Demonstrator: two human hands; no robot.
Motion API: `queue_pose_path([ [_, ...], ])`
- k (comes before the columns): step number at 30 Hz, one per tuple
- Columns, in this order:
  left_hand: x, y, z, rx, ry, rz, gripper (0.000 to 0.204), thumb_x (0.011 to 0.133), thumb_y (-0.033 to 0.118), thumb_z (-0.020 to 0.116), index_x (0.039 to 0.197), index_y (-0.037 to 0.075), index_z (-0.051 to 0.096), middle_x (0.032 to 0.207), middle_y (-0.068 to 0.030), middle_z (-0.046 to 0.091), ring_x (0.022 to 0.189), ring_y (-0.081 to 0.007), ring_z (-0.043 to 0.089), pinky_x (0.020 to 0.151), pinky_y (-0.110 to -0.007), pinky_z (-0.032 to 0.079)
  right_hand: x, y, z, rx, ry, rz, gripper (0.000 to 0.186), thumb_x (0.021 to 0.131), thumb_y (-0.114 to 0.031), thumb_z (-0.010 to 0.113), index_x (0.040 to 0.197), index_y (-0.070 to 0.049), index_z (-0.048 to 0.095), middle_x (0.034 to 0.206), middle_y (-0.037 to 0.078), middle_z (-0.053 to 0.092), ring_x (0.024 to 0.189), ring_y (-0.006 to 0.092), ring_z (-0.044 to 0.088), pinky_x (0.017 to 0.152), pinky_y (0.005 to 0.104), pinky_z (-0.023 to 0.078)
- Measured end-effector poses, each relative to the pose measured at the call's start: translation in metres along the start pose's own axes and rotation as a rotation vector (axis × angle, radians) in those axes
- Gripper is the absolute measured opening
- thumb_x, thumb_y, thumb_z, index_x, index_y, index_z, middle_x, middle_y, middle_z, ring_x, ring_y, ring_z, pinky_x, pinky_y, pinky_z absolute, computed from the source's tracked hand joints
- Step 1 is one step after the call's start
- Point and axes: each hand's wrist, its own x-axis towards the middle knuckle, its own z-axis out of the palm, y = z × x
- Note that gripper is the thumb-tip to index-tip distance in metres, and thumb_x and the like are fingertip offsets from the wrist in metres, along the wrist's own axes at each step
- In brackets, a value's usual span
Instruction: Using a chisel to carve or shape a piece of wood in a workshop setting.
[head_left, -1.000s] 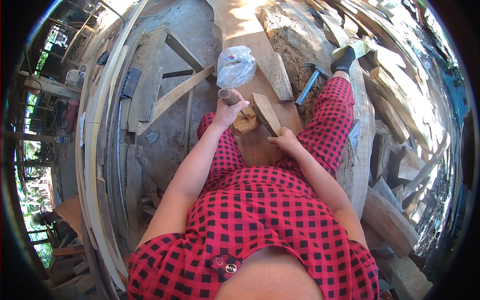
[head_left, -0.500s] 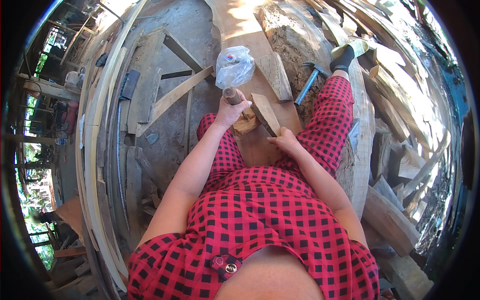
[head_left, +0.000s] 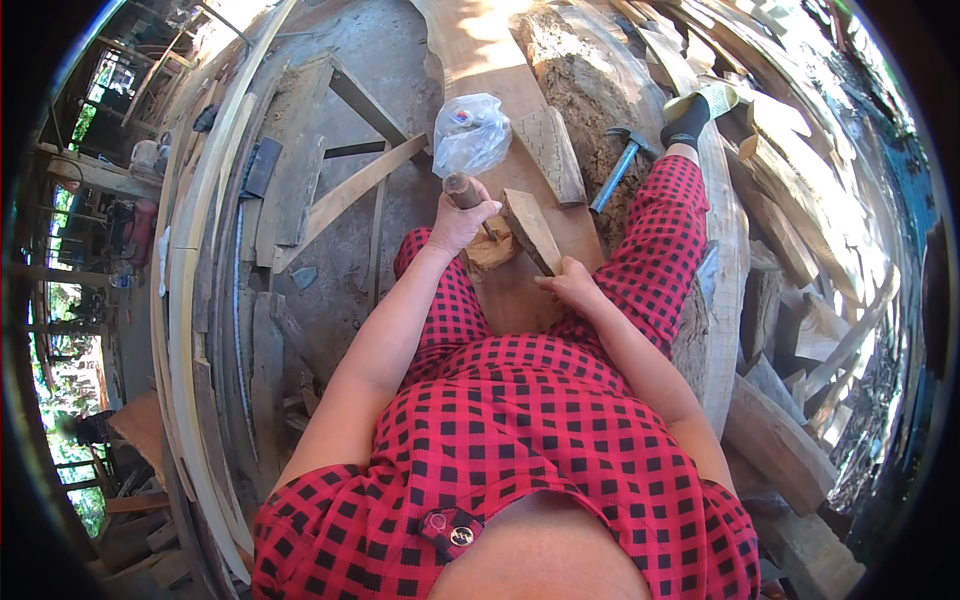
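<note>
My left hand [head_left: 460, 222] is closed around the wooden handle of a chisel [head_left: 461, 188], which stands roughly upright. Its metal blade points down at a pale, roughly carved piece of wood [head_left: 491, 254] lying on the plank between my legs. My right hand [head_left: 573, 285] grips the near end of a wooden block [head_left: 532, 226]. The block's far end is beside the chisel, to the right of my left hand; whether the two touch I cannot tell.
Just beyond the chisel, a clear plastic bag [head_left: 470, 137] sits on the broad plank [head_left: 490, 85]. A thicker block [head_left: 548, 152] and a blue-handled hammer [head_left: 615, 176] lie to the right. Long boards [head_left: 190, 270] line the left; split timber [head_left: 780, 440] is piled right.
</note>
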Motion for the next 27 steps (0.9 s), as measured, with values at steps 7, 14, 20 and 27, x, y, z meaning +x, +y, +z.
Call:
queue_pose_path([
  [7, 0.001, 0.0, -0.003, -0.004, 0.004, -0.008, 0.012, 0.074, 0.006, 0.067, 0.073, 0.007, 0.055, 0.071, -0.0009, 0.06, 0.067, -0.0092, 0.059, 0.064, -0.025, 0.048, 0.003, 0.004, 0.0, 0.0, -0.005, 0.011, 0.043, 0.075, -0.026, 0.072, 0.093, 0.006, 0.05, 0.067, 0.013, 0.059, 0.052, 0.0211, 0.058, 0.047, 0.0335, 0.048],
  [14, 0.0, 0.003, -0.006, -0.046, 0.014, -0.027, 0.012, 0.074, 0.006, 0.067, 0.072, 0.007, 0.055, 0.071, -0.0025, 0.061, 0.067, -0.0104, 0.06, 0.064, -0.026, 0.049, 0.0, -0.001, -0.001, -0.024, -0.001, 0.006, 0.043, 0.075, -0.027, 0.072, 0.092, 0.005, 0.05, 0.069, 0.013, 0.059, 0.053, 0.0209, 0.059, 0.046, 0.0332, 0.048],
  [20, -0.003, 0.002, -0.009, -0.044, 0.046, -0.028, 0.012, 0.074, 0.007, 0.067, 0.072, 0.007, 0.055, 0.07, -0.0029, 0.061, 0.067, -0.0108, 0.061, 0.063, -0.026, 0.049, 0.001, -0.003, 0.002, -0.029, -0.004, 0.005, 0.042, 0.075, -0.026, 0.072, 0.092, 0.005, 0.05, 0.069, 0.012, 0.059, 0.054, 0.0206, 0.059, 0.046, 0.033, 0.049],
  [27, -0.003, 0.002, -0.01, -0.045, 0.058, -0.021, 0.012, 0.074, 0.006, 0.067, 0.073, 0.006, 0.055, 0.07, -0.0029, 0.06, 0.066, -0.0113, 0.061, 0.062, -0.026, 0.05, -0.001, -0.006, 0.003, -0.031, 0.0, -0.009, 0.042, 0.075, -0.025, 0.073, 0.093, 0.005, 0.049, 0.069, 0.012, 0.058, 0.053, 0.0206, 0.058, 0.046, 0.0332, 0.048],
])
